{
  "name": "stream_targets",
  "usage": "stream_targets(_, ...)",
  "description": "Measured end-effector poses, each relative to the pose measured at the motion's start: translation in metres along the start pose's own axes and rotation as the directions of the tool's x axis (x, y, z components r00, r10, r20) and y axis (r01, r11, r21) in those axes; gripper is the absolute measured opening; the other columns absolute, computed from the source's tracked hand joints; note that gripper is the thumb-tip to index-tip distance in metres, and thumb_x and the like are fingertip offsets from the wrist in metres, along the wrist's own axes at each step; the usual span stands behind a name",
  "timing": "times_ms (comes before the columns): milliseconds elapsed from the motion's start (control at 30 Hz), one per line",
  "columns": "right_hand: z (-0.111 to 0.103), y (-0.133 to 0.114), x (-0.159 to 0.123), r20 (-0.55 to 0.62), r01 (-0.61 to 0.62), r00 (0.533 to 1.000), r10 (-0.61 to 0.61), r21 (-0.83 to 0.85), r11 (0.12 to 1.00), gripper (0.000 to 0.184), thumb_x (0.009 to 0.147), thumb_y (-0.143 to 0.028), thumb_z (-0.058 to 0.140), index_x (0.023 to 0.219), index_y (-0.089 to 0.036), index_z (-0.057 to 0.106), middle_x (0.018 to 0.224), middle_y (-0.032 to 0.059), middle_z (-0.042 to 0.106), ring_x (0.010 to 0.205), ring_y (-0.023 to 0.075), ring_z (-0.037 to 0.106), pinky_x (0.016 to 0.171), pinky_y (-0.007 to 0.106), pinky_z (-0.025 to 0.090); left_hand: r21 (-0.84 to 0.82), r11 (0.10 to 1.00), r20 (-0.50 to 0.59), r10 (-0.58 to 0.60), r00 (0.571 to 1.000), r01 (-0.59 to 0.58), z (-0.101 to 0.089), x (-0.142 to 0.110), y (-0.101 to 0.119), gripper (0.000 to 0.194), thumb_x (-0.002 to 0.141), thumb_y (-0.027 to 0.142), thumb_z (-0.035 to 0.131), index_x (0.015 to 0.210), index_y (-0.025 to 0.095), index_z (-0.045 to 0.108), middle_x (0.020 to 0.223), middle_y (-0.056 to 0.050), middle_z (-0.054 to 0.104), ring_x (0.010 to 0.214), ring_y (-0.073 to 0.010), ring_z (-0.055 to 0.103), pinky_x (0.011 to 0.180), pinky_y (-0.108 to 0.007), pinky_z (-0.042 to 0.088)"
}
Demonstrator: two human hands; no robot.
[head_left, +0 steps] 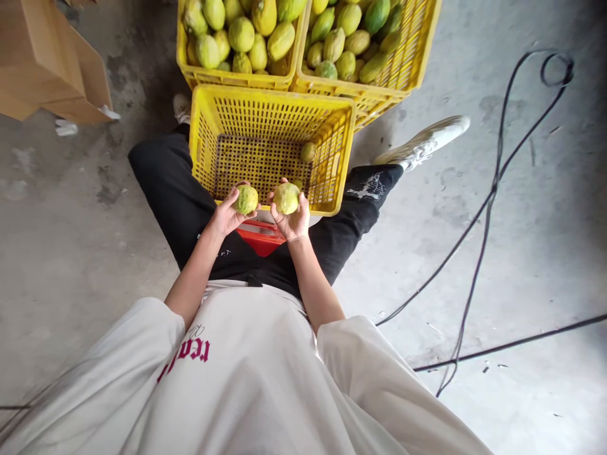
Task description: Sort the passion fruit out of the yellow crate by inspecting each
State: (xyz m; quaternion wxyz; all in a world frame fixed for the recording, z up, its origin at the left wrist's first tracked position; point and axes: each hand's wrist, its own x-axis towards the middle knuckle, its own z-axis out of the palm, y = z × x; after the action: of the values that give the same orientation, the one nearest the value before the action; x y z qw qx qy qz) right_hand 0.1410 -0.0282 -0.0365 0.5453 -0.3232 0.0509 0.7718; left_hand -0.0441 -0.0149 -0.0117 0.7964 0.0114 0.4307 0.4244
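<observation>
My left hand (232,212) is closed around a round yellow-green fruit (246,200) with a mottled skin. Beside it, my right hand (294,218) grips a second fruit (286,198), paler and also roundish. Both hands are held side by side over the near rim of a yellow plastic crate (342,151) between my legs. Inside that crate, a small fruit (308,151) lies toward the right side. A bit of green shows just behind the fruit in my right hand, mostly hidden.
Two yellow crates, one on the left (183,47) and one on the right (424,47), hold many green and yellow fruits beyond the near one. Something red (263,239) sits below my hands. Cardboard (52,60) lies upper left; black cables (493,186) cross the floor at right.
</observation>
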Motion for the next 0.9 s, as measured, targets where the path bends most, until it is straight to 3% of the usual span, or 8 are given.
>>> stream_targets(100,0.0011,0.0006,-0.0002,0.001,-0.006,1.0,0.006,-0.024,1.0,0.03,0.09,-0.041,0.076,0.117,-0.032,0.068,0.103,-0.002,0.077,0.089,0.0161,0.075,0.062,0.021,0.064,0.029,1.0,0.025,0.001,1.0,-0.002,0.0008,-0.0006,-0.0004,0.025,0.101,0.036,0.064,0.122,0.024,0.07,0.104,-0.007,0.079,0.102,-0.0246,0.082,0.068,-0.024,0.065)
stream_targets(233,0.0048,0.0012,-0.0014,-0.033,0.031,0.999,-0.033,-0.053,0.998,0.024,0.091,-0.038,0.074,0.113,-0.034,0.067,0.106,-0.0032,0.076,0.093,0.0161,0.075,0.065,0.022,0.064,0.016,1.0,-0.014,-0.02,1.0,0.02,0.0041,-0.0018,0.0022,0.034,0.102,0.04,0.057,0.127,0.021,0.07,0.11,-0.011,0.081,0.111,-0.0294,0.081,0.081,-0.034,0.069)
stream_targets(367,0.004,0.0003,-0.0015,0.004,0.041,0.999,-0.041,-0.001,0.999,0.028,0.089,-0.039,0.069,0.116,-0.032,0.067,0.111,0.0001,0.078,0.105,0.0212,0.076,0.079,0.035,0.069,-0.052,0.999,-0.047,-0.018,0.999,0.016,0.0078,-0.0033,0.0042,0.045,0.102,0.039,0.047,0.136,0.018,0.068,0.109,-0.013,0.082,0.119,-0.0337,0.079,0.098,-0.05,0.067)
stream_targets(500,0.0007,-0.0004,-0.0005,0.055,0.043,0.997,-0.046,0.058,0.997,0.038,0.084,-0.035,0.063,0.122,-0.031,0.067,0.117,0.0038,0.08,0.121,0.0284,0.074,0.096,0.054,0.069,-0.089,0.996,-0.06,0.002,0.998,-0.007,0.009,-0.0033,0.0032,0.043,0.104,0.032,0.042,0.136,0.019,0.067,0.107,-0.01,0.082,0.124,-0.0321,0.077,0.108,-0.054,0.063)
stream_targets(633,-0.0002,0.0,0.0001,0.057,0.016,0.998,-0.019,0.061,0.998,0.036,0.085,-0.035,0.065,0.12,-0.028,0.067,0.111,0.0047,0.081,0.115,0.0261,0.077,0.097,0.049,0.069,-0.07,0.997,-0.043,0.014,0.999,-0.017,0.0074,-0.002,0.0012,0.031,0.106,0.029,0.045,0.121,0.017,0.07,0.102,-0.008,0.081,0.114,-0.027,0.08,0.108,-0.047,0.063)
stream_targets(767,-0.0005,0.0006,-0.0003,0.057,-0.02,0.998,0.019,0.016,1.0,0.034,0.085,-0.038,0.074,0.116,-0.028,0.065,0.101,0.0013,0.08,0.096,0.021,0.078,0.081,0.035,0.071,0.007,1.0,-0.021,-0.006,1.0,0.006,0.0053,-0.0008,-0.0004,0.021,0.104,0.029,0.056,0.114,0.018,0.071,0.089,-0.005,0.077,0.098,-0.0228,0.081,0.094,-0.036,0.066)
stream_targets(900,-0.0036,0.002,0.0001,0.087,-0.025,0.996,0.03,-0.053,0.998,0.037,0.08,-0.031,0.079,0.114,-0.031,0.063,0.099,-0.0021,0.078,0.093,0.0203,0.078,0.071,0.03,0.069,0.051,0.999,-0.017,0.007,1.0,-0.006,0.0049,-0.0004,-0.0003,0.016,0.102,0.031,0.063,0.111,0.02,0.071,0.093,-0.005,0.077,0.093,-0.0211,0.081,0.081,-0.029,0.064)
